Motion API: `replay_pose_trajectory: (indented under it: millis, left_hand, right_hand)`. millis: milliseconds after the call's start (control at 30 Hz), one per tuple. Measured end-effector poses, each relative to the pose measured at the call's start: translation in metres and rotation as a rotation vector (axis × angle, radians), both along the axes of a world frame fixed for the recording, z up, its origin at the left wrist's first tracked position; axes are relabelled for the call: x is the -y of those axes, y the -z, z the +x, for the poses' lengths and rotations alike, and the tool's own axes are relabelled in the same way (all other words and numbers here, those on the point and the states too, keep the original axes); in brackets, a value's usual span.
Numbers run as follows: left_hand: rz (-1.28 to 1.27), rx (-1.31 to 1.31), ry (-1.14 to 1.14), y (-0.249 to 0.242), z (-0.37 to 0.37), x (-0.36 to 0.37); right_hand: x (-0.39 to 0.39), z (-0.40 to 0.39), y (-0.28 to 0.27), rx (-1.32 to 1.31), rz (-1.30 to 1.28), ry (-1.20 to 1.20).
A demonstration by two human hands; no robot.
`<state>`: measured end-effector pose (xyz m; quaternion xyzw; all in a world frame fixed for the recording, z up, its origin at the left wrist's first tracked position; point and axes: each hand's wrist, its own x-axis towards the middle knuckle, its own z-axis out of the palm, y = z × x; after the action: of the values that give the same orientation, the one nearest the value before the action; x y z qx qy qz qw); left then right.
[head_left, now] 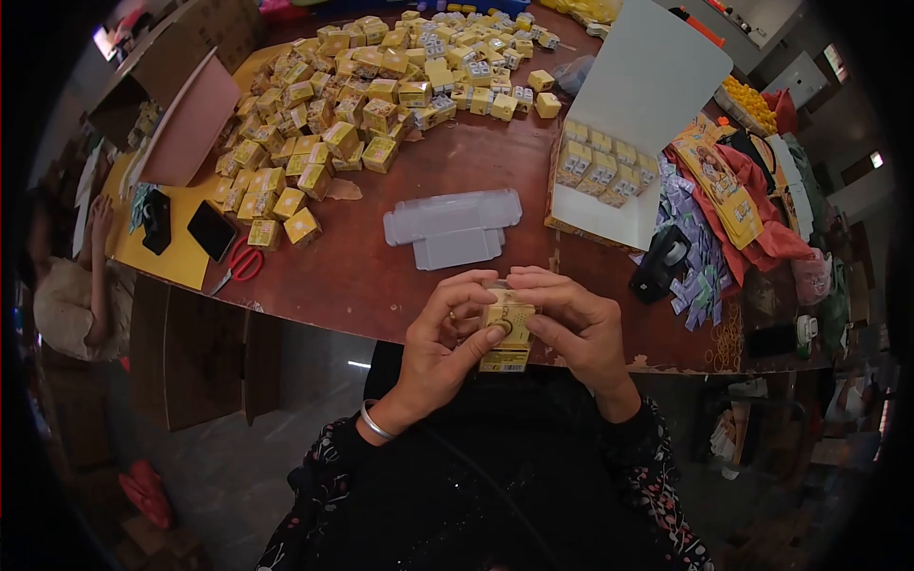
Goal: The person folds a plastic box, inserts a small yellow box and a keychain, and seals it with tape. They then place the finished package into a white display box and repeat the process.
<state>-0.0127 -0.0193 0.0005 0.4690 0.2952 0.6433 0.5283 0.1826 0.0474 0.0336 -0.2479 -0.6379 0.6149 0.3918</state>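
Note:
A small yellow box is held upright between both hands just over the near edge of the brown table. My left hand grips its left side, thumb pressing the front face. My right hand holds the right side and top, fingers curled over it. A silver bangle sits on my left wrist.
A big heap of yellow boxes covers the far table. Flat clear plastic packaging lies in the middle. An open white carton with boxes stands right. Red scissors, two phones and a tape dispenser lie nearby. Another person sits at left.

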Motion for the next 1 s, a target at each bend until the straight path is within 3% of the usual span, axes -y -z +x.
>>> replay_pose_trajectory:
  millis: [133, 233, 633, 833, 1000]
  left_hand:
    - [0.003, 0.011, 0.017, 0.003, 0.002, 0.0]
    - [0.018, -0.013, 0.003, -0.003, 0.002, -0.001]
    - [0.029, -0.03, -0.022, -0.001, 0.004, 0.0]
    - [0.021, -0.026, -0.004, 0.001, 0.002, -0.002]
    - [0.009, -0.024, -0.01, 0.004, 0.002, -0.001]
  right_hand:
    - [0.0, 0.001, -0.005, -0.02, -0.039, -0.036]
    - [0.007, -0.008, -0.013, -0.088, -0.111, 0.144]
    - [-0.001, 0.004, 0.007, -0.015, 0.178, 0.087]
    - [-0.005, -0.003, 0.006, -0.115, -0.029, 0.076]
    - [-0.011, 0.002, 0.014, 0.017, 0.201, 0.044]
